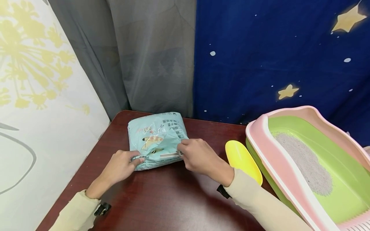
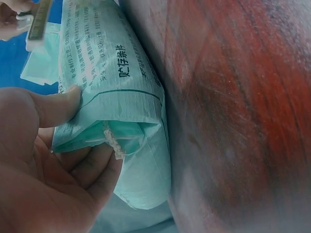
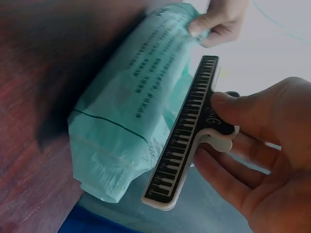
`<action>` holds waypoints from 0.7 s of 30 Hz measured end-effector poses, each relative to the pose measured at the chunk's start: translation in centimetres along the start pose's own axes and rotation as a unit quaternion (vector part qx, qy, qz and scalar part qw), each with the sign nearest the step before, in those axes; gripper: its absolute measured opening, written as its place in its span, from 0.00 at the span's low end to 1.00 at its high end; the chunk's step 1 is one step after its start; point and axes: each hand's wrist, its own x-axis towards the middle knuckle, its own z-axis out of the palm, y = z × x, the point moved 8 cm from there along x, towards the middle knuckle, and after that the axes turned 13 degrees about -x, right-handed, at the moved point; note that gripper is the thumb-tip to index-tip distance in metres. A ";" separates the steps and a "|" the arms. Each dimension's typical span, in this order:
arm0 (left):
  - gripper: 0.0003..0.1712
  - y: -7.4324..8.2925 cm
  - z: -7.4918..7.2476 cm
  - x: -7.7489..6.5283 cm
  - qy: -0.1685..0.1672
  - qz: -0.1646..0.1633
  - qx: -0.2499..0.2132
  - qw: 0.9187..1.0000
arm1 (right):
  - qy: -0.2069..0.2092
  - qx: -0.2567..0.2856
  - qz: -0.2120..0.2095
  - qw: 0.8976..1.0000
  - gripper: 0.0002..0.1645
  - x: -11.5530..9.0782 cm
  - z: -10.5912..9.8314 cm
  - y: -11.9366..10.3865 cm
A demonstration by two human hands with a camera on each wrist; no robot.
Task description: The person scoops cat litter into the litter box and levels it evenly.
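Note:
A light blue-green printed plastic bag [image 1: 157,126] lies on the table, bulging, its near edge raised and folded. My left hand [image 1: 119,165] pinches the left end of that edge, thumb on the near side and fingers behind, as the left wrist view shows; a braided cord [image 2: 114,141] shows in the fold there. In my right hand [image 1: 199,157] is a wide clip [image 3: 182,138] with a piano-key pattern, its handles gripped between thumb and fingers. The clip's long bar lies along the bag's upper edge in the right wrist view, close beside it.
Right of the bag, a yellow scoop [image 1: 240,157] lies on the dark red wooden table [image 1: 173,202], partly behind my right sleeve. Beside it stands a pink and green litter tray [image 1: 268,141] holding grey litter [image 1: 306,163]. Grey and blue curtains [image 1: 260,64] hang behind the table.

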 end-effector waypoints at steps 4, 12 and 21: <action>0.25 -0.1 0.1 0.0 0.001 -0.003 0.001 1.000 | 0.015 -0.032 -0.019 0.999 0.13 0.2 0.7 -0.6; 0.25 -0.2 0.2 -0.2 0.001 -0.006 0.002 1.000 | 0.039 -0.052 -0.034 0.997 0.17 0.3 1.9 -0.9; 0.27 0.0 0.1 -0.2 0.005 0.004 0.003 1.000 | 0.044 -0.050 -0.035 0.997 0.18 0.6 3.1 -1.1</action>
